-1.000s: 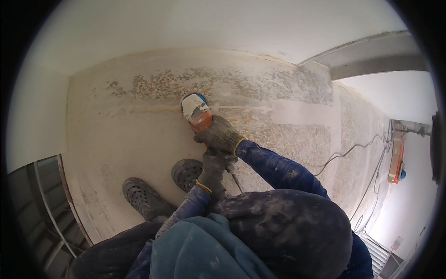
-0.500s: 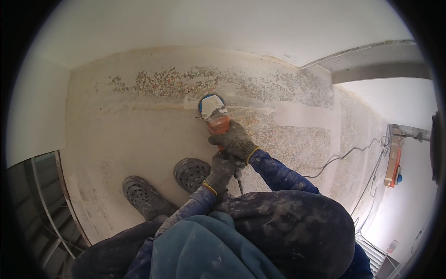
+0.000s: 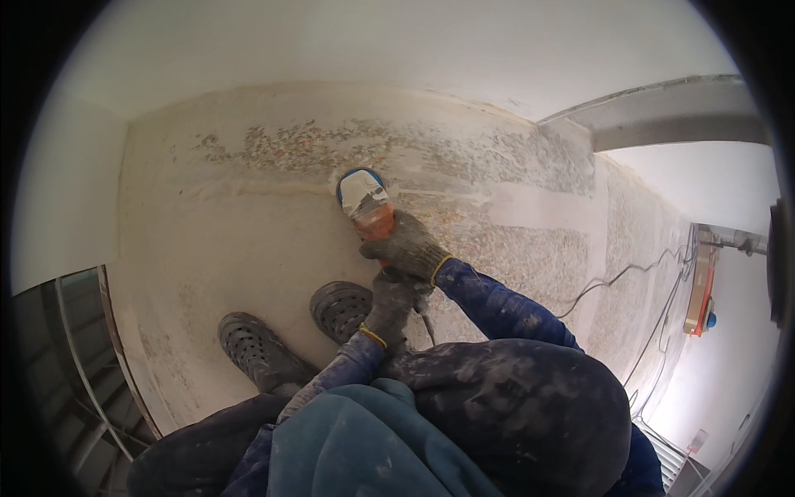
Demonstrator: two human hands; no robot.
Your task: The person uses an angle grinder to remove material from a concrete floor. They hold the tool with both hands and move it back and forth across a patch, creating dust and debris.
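Note:
An angle grinder [image 3: 364,199] with an orange body and a pale head cover rimmed in blue rests head-down against the dusty floor [image 3: 232,224]. My right hand [image 3: 407,245], in a dark knit glove with a yellow cuff, is wrapped round its orange body. Behind it, my left hand [image 3: 391,303], gloved alike, closes on the tool's rear end, where a cord [image 3: 427,323] comes out. The disc under the cover is hidden. Beyond the head lies a rough, speckled strip of floor [image 3: 306,142].
My dark clogs [image 3: 339,308] stand just left of my hands. White walls [image 3: 315,41] rise at the far side and left. A dark opening with metal bars [image 3: 74,356] is at lower left. Loose cables [image 3: 621,273] and an orange-red tool [image 3: 700,286] lie at right.
The grinder's head has moved a little to the left over the floor, both hands shifting with it. My feet have stayed in place.

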